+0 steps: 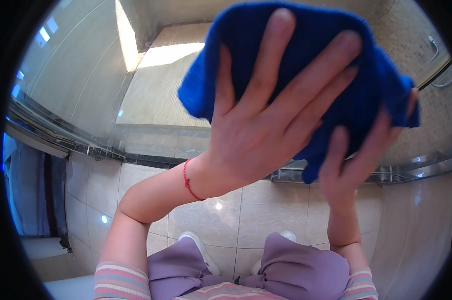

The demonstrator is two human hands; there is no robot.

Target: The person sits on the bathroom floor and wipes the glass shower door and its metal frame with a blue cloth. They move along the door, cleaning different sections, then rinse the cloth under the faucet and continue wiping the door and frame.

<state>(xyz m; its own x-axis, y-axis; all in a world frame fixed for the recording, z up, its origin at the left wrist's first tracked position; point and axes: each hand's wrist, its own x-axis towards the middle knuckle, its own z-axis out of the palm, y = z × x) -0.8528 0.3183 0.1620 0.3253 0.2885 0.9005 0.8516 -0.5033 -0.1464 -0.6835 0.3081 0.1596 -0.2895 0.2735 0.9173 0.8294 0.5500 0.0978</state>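
A blue cloth [248, 33], probably a cleaning towel, is spread out in front of me at the top of the view. My left hand [256, 123], with a red cord bracelet [187, 182] at its wrist, lies across it with the back of the hand towards me and the fingers spread. The thumb is hidden. At the cloth's lower right edge, my right hand [353, 168] holds a bunched fold and is slightly blurred. Whether the cloth touches a surface behind it, I cannot tell.
Beyond the cloth is a tiled shower area with a ribbed floor slab [162, 101]. A dark-edged threshold [154, 159] crosses in front of my shoes. A metal rail [68, 140] runs along the left. A handheld shower head [432, 42] hangs at the far right.
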